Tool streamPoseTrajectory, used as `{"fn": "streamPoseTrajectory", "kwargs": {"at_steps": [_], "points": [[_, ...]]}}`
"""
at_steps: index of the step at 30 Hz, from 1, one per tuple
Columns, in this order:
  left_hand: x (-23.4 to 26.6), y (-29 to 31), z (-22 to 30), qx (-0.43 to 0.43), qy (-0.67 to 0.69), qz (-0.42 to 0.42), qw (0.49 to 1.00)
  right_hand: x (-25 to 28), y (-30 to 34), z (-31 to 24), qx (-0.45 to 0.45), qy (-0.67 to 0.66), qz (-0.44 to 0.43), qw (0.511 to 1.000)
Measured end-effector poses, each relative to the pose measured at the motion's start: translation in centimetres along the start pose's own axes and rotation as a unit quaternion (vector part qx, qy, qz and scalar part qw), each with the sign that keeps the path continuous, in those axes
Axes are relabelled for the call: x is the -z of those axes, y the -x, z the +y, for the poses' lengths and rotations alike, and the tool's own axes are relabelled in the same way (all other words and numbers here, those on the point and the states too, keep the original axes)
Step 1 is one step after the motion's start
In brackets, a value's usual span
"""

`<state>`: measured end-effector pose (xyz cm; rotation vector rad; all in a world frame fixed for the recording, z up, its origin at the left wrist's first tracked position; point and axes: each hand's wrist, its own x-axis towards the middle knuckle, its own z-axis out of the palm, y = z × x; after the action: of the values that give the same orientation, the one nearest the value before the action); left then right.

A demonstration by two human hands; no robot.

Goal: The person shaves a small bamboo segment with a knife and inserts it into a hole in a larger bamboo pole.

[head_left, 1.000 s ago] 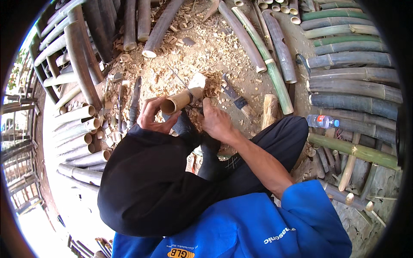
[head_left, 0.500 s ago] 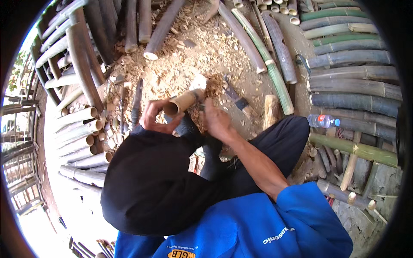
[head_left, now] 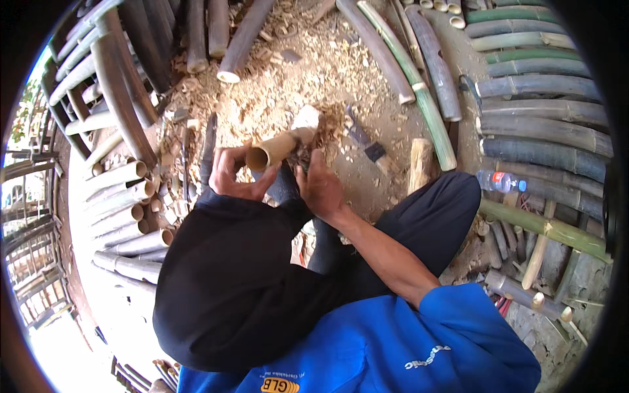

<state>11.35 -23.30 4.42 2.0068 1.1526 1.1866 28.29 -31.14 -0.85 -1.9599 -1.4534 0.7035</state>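
As the bamboo tube (head_left: pixel 282 147) lay near-left of the whitish block (head_left: pixel 306 118), long axis aimed at it, I remotely noted the left hand (head_left: pixel 234 175), farther from that block, gripping the tube's mouth, the right hand (head_left: pixel 322 187) nearer, fingers curled, any hold unclear to me.

Wood shavings (head_left: pixel 262 98) lie beyond the bamboo tube (head_left: pixel 278 148), poles (head_left: pixel 139 243) to its left, a bottle (head_left: pixel 495 181) to its right.
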Motion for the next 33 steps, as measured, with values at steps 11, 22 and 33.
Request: {"fn": "streamPoseTrajectory", "kwargs": {"at_steps": [11, 22, 33], "points": [[1.2, 0.3, -0.6, 0.163, 0.099, 0.035, 0.981, 6.8, 1.5, -0.6, -0.05, 0.021, -0.063, 0.997], [1.9, 0.8, 1.5, -0.117, 0.002, -0.071, 0.991, 6.7, 1.5, -2.4, 0.042, 0.028, -0.112, 0.992], [3.6, -0.2, 0.8, -0.114, -0.008, -0.113, 0.987, 6.1, -0.7, -2.3, -0.107, 0.091, -0.186, 0.972]]}}
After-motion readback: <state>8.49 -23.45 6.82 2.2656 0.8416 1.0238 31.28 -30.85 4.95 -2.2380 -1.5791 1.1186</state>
